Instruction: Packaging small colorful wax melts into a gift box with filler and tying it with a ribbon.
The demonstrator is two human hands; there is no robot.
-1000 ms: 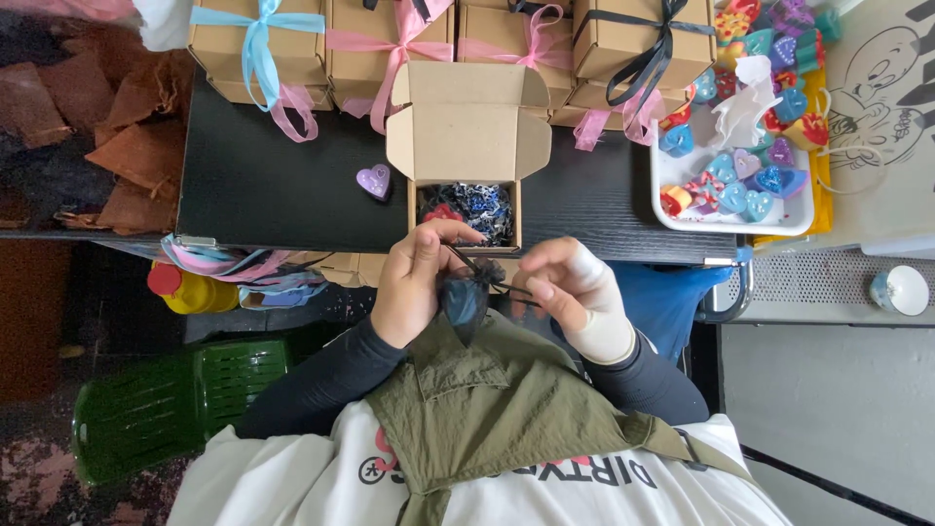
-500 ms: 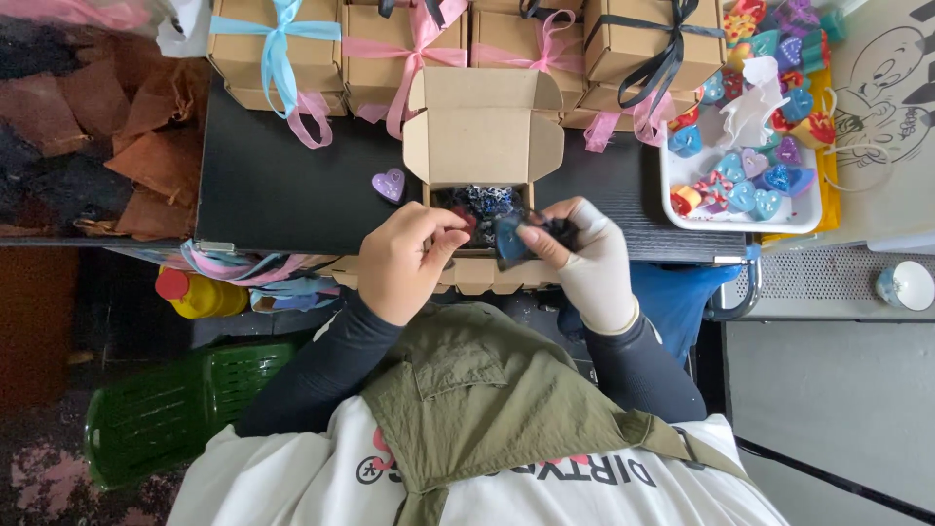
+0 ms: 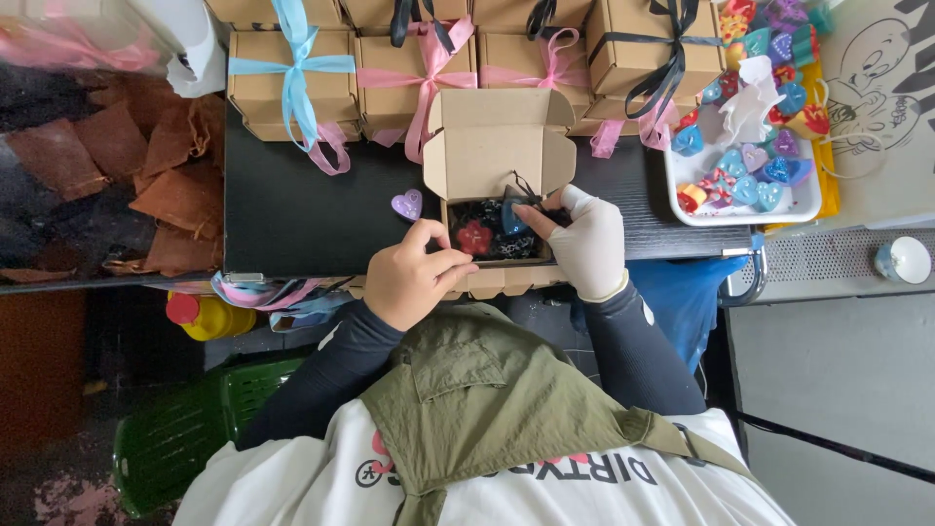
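Open cardboard box (image 3: 497,156) sits at the near edge of the black table (image 3: 292,209), its lid flap standing up toward the row of closed kraft gift boxes (image 3: 292,83) tied with blue, pink and black ribbons along the far side. Inside it, dark shredded filling holds a red flower-shaped piece (image 3: 474,237) and a small blue heart-shaped piece (image 3: 510,218). A purple heart (image 3: 406,205) lies on the table just left of the box. A white tray (image 3: 745,200) of coloured hearts stands to the right. Left hand (image 3: 409,278) curls at the box's front wall, fingers loosely closed, gripping nothing I can make out. Right hand (image 3: 584,242), in a white glove, reaches into the box, fingertips pinched on the blue piece.
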